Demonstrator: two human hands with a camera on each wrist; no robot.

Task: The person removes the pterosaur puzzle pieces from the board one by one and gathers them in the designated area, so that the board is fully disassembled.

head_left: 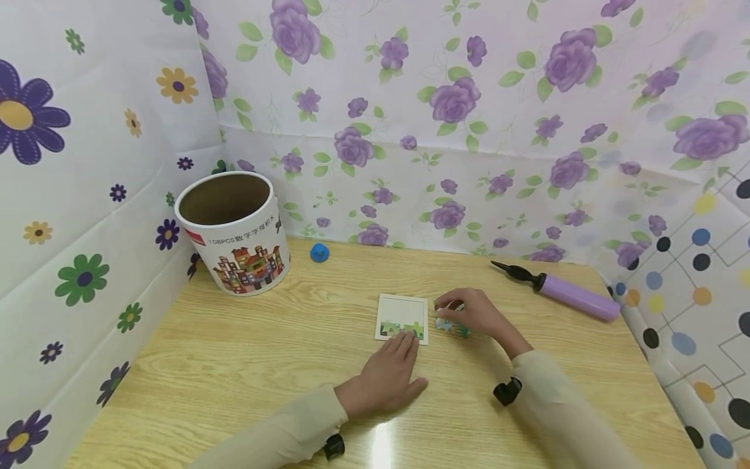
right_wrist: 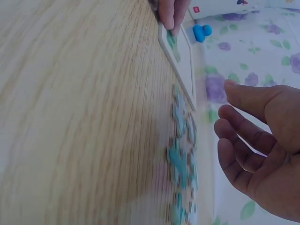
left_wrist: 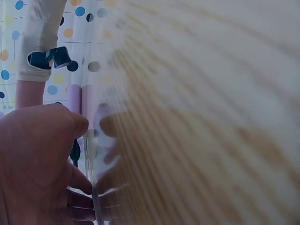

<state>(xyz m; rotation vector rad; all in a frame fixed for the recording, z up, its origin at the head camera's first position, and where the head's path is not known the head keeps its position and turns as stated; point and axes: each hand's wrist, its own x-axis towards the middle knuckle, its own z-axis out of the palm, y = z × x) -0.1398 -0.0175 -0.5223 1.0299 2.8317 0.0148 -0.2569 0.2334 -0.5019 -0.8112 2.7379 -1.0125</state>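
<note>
A small square puzzle board (head_left: 404,309) with a white frame lies on the table, a few green jigsaw pieces (head_left: 389,327) set along its near side. My left hand (head_left: 391,374) rests at that near edge, fingers straight and fingertips on the board. To the right of the board, loose blue-green jigsaw pieces (right_wrist: 178,159) lie flat on the wood. Above them hovers my right hand (head_left: 473,312), partly hiding them in the head view. In the right wrist view its thumb and loosely bent fingers (right_wrist: 238,143) stand apart, with nothing seen between them.
A large white bucket (head_left: 240,251) with printed building blocks stands at the back left. Next to it sits a small blue duck (head_left: 319,253). A purple hand pump (head_left: 577,296) with a black nozzle lies at the back right. Patterned cloth (head_left: 410,176) encloses the table (head_left: 246,352).
</note>
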